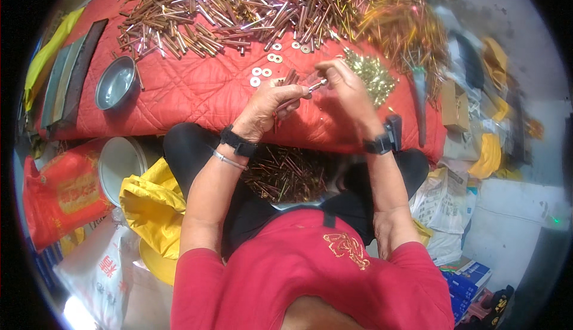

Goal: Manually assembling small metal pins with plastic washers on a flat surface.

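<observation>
My left hand (273, 104) is closed round a bundle of thin copper-coloured metal rods (290, 78). From between its thumb and fingers, one rod with a silvery tip (316, 86) points to the right. My right hand (351, 88) is at that tip, fingers bent and slightly blurred; whether they pinch anything does not show. Several flat metal washers (267, 72) lie on the red quilted cover (197, 100) just beyond my left hand. Beside my right hand sits a heap of small shiny pale-gold pieces (373, 79).
A large pile of metal rods (239, 8) spreads along the far side. At left are a metal bowl (116, 83) and dark flat bars (80, 70). More rods (286, 172) lie between my legs. A white bucket (122, 166) and a cardboard box (455, 108) flank the work surface.
</observation>
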Tool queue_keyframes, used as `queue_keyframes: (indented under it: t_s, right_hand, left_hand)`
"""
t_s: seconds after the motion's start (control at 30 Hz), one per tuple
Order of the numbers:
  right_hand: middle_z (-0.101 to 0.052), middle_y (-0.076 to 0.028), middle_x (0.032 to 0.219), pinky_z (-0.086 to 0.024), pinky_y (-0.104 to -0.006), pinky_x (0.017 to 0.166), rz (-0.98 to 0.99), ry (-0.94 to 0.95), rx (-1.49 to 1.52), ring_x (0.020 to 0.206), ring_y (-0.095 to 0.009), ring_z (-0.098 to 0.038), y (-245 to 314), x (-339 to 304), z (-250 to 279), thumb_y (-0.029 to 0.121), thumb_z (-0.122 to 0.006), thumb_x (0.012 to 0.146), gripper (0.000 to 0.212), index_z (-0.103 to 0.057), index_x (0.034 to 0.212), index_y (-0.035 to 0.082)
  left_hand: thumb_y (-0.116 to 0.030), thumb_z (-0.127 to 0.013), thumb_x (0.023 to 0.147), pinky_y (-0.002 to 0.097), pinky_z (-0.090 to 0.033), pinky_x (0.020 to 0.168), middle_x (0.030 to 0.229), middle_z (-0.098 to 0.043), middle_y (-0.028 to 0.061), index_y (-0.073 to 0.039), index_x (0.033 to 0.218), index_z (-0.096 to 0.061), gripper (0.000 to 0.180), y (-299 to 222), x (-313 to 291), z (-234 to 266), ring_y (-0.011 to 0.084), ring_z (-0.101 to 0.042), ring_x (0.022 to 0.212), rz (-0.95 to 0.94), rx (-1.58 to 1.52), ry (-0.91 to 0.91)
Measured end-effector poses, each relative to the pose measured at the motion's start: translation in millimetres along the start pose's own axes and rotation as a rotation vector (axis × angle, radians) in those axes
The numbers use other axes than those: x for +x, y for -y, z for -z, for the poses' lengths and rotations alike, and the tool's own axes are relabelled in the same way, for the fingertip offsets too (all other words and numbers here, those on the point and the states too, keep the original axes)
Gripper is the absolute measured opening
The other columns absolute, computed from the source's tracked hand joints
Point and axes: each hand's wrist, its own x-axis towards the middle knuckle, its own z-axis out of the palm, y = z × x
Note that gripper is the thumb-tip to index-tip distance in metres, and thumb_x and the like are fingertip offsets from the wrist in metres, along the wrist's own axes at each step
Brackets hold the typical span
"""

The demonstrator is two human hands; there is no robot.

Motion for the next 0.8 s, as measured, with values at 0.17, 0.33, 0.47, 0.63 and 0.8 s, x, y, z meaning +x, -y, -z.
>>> queue_keyframes:
  t_s: [0.17, 0.33, 0.47, 0.63, 0.8]
  right_hand:
    - [-0.06, -0.004, 0.077, -0.047, -0.0307, 0.065, 0.038, -0.063, -0.217, 0.07, -0.014, -0.058, 7, 5, -12, 0.017, -0.057, 0.093, 0.027, -0.055, 0.116, 0.005]
    - [-0.059, -0.003, 0.076, -0.045, -0.0278, 0.061, -0.106, -0.09, 0.022, 0.065, -0.011, -0.054, 10, 4, -8, 0.018, -0.057, 0.094, 0.031, -0.055, 0.123, 0.007]
    - [-0.06, -0.003, 0.077, -0.046, -0.0273, 0.064, 0.013, -0.024, -0.11, 0.067, -0.012, -0.056, 8, 2, -7, 0.016, -0.055, 0.094, 0.032, -0.054, 0.125, 0.008]
    - [-0.062, -0.004, 0.08, -0.048, -0.0268, 0.066, 0.093, -0.084, -0.105, 0.071, -0.012, -0.059, 4, 2, -11, 0.016, -0.056, 0.094, 0.032, -0.054, 0.124, 0.007]
    - [-0.062, -0.004, 0.08, -0.048, -0.0262, 0.066, -0.003, -0.09, -0.1, 0.071, -0.011, -0.058, 14, -1, -13, 0.019, -0.055, 0.095, 0.033, -0.053, 0.126, 0.006]
  left_hand:
    - [-0.018, -0.065, 0.083, 0.0188, -0.023, 0.038, 0.053, -0.043, -0.0067, -0.003, 0.082, -0.065, 0.015, 1, -1, -1, 0.0012, -0.034, 0.041, 0.028, -0.03, -0.011]
    - [-0.02, -0.065, 0.083, 0.0181, -0.023, 0.038, 0.053, -0.043, -0.007, -0.003, 0.082, -0.065, 0.017, 6, 4, 5, 0.0004, -0.033, 0.041, 0.028, -0.056, 0.004]
    - [-0.02, -0.066, 0.083, 0.018, -0.022, 0.038, 0.052, -0.042, -0.0074, -0.003, 0.083, -0.065, 0.018, 4, 1, 2, 0.0001, -0.033, 0.041, 0.063, -0.062, -0.012]
    - [-0.021, -0.066, 0.083, 0.0175, -0.023, 0.038, 0.053, -0.042, -0.0073, -0.002, 0.084, -0.065, 0.019, 6, 3, 6, 0.0002, -0.033, 0.041, 0.042, -0.084, 0.018]
    - [-0.02, -0.066, 0.083, 0.0172, -0.024, 0.038, 0.053, -0.044, -0.0071, -0.002, 0.084, -0.066, 0.018, 3, -2, -1, 0.0004, -0.034, 0.041, 0.087, -0.075, -0.014]
